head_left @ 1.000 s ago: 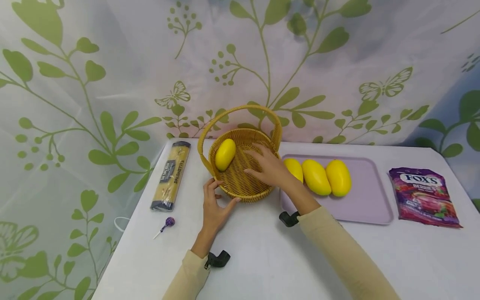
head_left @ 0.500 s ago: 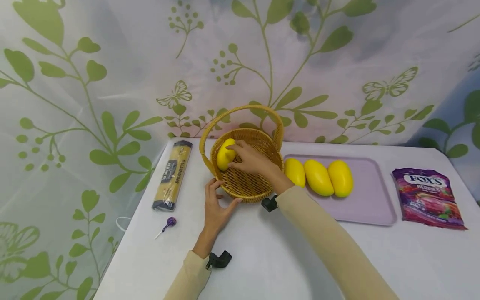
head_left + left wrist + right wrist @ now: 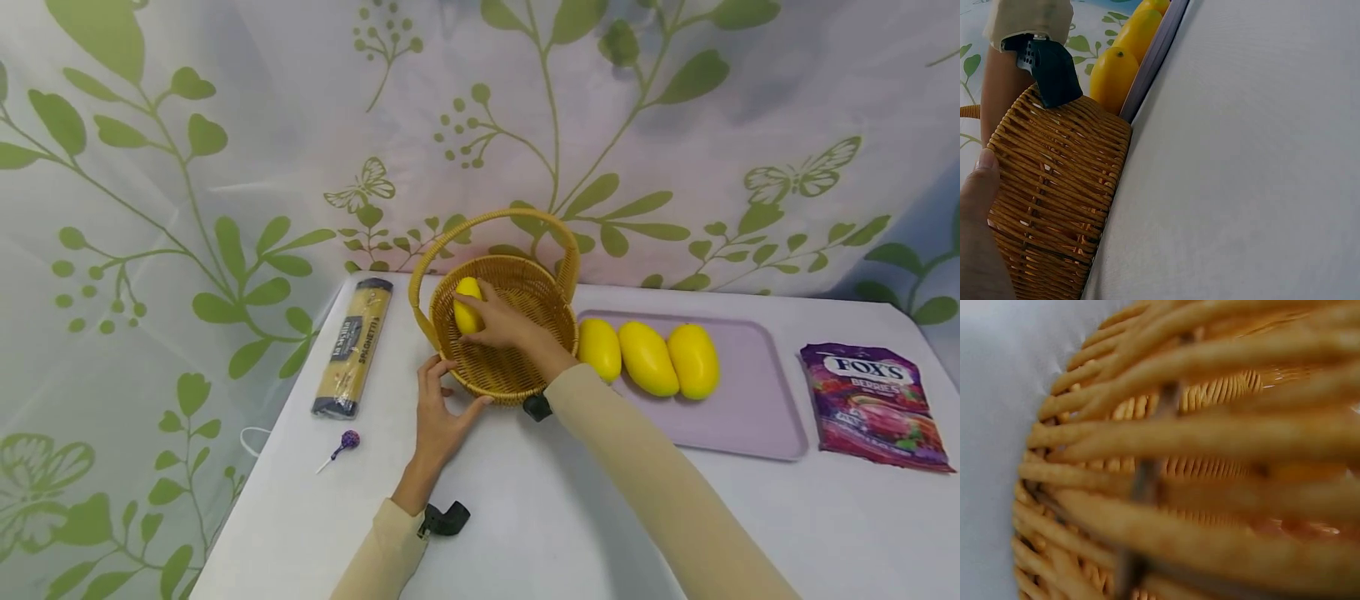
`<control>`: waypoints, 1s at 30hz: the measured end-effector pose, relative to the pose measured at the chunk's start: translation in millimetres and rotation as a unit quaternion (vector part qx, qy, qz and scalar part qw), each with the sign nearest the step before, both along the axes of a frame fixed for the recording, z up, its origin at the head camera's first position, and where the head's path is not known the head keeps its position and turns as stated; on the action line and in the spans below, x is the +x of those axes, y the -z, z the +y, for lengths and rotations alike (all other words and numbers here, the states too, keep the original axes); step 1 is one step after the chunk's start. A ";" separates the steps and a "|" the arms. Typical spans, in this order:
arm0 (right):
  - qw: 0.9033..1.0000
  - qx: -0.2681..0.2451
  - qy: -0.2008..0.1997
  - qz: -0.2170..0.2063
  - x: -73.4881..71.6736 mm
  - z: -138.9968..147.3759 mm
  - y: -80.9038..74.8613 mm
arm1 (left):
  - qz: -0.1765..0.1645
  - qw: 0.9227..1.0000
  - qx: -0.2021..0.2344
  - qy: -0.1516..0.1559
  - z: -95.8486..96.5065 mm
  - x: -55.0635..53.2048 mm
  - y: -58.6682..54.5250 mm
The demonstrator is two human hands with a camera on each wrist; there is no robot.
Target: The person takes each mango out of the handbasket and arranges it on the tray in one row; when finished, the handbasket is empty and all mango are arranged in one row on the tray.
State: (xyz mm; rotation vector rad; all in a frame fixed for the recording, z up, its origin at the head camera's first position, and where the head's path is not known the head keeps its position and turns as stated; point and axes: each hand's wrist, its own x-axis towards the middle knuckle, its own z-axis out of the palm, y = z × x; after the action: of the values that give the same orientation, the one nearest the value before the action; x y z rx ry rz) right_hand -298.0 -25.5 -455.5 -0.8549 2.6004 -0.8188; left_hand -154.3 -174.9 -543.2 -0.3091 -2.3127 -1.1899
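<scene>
A yellow mango (image 3: 468, 317) lies inside the round wicker basket (image 3: 510, 385), near its left wall. My right hand (image 3: 501, 321) reaches over the basket's near right rim and holds this mango, thumb on the near side and fingers over its top right. With thumb and fingers spread apart, my left hand (image 3: 441, 417) holds the basket at its near left rim. In the left wrist view, the left thumb (image 3: 982, 181) presses against the wicker wall (image 3: 1060, 187). Basket weave (image 3: 1179, 437) fills most of the right wrist view, hiding the right fingers.
To the right, a lilac tray (image 3: 750, 392) carries three mangoes (image 3: 647, 358). Beyond it lies a purple FOX'S candy bag (image 3: 873, 404). A spaghetti pack (image 3: 354, 348) and a lollipop (image 3: 348, 442) lie left of the basket. The basket's tall handle (image 3: 495, 218) arches up in front of a leaf-patterned curtain (image 3: 285, 125).
My right hand has moved left from over the basket's middle onto the mango and taken hold of it. The left hand stays at the rim. The head view has shifted slightly.
</scene>
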 end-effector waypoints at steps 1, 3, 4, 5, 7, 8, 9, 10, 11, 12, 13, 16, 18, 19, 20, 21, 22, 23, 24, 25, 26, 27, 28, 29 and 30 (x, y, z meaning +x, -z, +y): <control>1.000 -0.004 -0.004 0.003 -0.1 1.2 1.0 | -0.001 1.000 0.001 0.001 0.5 0.2 -0.1; 1.000 -0.011 -0.016 0.007 -0.1 3.6 1.4 | -0.002 1.000 -0.001 0.002 1.2 0.2 -1.2; 1.000 -0.015 -0.023 0.007 -0.1 5.0 1.0 | -0.004 1.000 -0.001 0.002 1.3 0.2 -1.6; 0.999 -0.017 -0.030 0.007 0.1 6.3 0.5 | -0.004 1.000 -0.001 0.003 1.3 0.2 -2.1; 0.999 -0.017 -0.043 0.007 0.6 9.4 -0.3 | -0.006 1.000 -0.002 0.004 1.1 0.1 -2.8; 0.999 -0.017 -0.048 0.008 0.7 10.7 -0.4 | -0.009 1.000 -0.003 0.004 0.9 0.1 -3.1; 0.998 -0.018 -0.052 0.007 1.1 12.1 -0.1 | -0.013 1.000 -0.003 0.003 0.7 0.2 -2.9; 0.998 -0.020 -0.056 0.007 1.4 13.2 0.6 | -0.014 1.000 -0.003 0.004 0.5 0.2 -2.5; 0.998 -0.022 -0.057 0.007 2.2 14.3 1.3 | -0.017 1.000 -0.003 0.003 0.4 0.5 -2.5; 0.998 -0.024 -0.057 0.005 3.0 15.2 2.0 | -0.019 1.000 -0.003 0.003 0.3 0.7 -2.0; 0.998 -0.027 -0.056 0.003 3.9 15.9 2.7 | -0.022 1.000 -0.003 0.002 0.1 0.9 -1.6; 0.998 -0.035 -0.057 -0.001 7.6 17.6 4.7 | -0.021 1.000 -0.003 -0.002 0.0 1.9 -0.9; 0.998 -0.036 -0.060 -0.003 10.4 18.5 5.7 | -0.015 1.000 -0.003 -0.002 0.0 2.3 -1.0; 0.997 -0.038 -0.065 -0.003 11.7 18.9 6.4 | -0.012 1.000 -0.003 -0.002 0.2 2.5 -1.1; 0.997 -0.039 -0.070 -0.001 13.1 19.5 7.3 | -0.008 1.000 -0.003 -0.002 0.4 2.6 -1.2; 0.996 -0.040 -0.077 0.000 14.5 19.8 8.2 | -0.004 1.000 -0.003 -0.002 0.5 2.7 -1.1; 0.996 -0.040 -0.082 -0.002 16.0 20.1 8.6 | -0.001 1.000 -0.003 -0.002 0.6 2.7 -0.9; 0.995 -0.041 -0.086 -0.003 17.6 20.4 8.9 | 0.000 1.000 -0.003 -0.002 0.6 2.7 -0.9; 0.995 -0.042 -0.089 -0.003 19.1 20.7 9.0 | 0.000 1.000 -0.003 -0.002 0.5 2.8 -1.0; 0.995 -0.041 -0.091 -0.001 20.4 21.2 9.1 | -0.001 1.000 -0.003 -0.002 0.5 2.9 -0.9; 0.995 -0.041 -0.092 0.000 21.8 21.8 8.8 | -0.002 1.000 -0.003 -0.002 0.3 2.9 -0.9; 0.995 -0.043 -0.092 0.001 23.0 22.3 8.1 | -0.004 1.000 -0.002 -0.001 0.2 3.1 -0.8; 0.995 -0.045 -0.089 0.004 24.2 23.1 7.0 | -0.007 1.000 -0.002 -0.001 0.1 3.3 -1.1; 0.995 -0.051 -0.085 0.007 25.3 24.3 5.5 | -0.009 1.000 -0.002 0.000 -0.2 3.4 -1.4; 0.995 -0.056 -0.081 0.009 26.3 25.6 3.8 | -0.010 1.000 -0.003 0.000 -0.4 3.6 -1.5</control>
State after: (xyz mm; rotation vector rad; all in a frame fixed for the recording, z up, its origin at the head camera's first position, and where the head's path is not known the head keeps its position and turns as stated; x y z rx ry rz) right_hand -271.7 0.1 -459.3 -1.0940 2.4802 -0.9216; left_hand -150.7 -175.3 -541.7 -0.3001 -2.3343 -1.1923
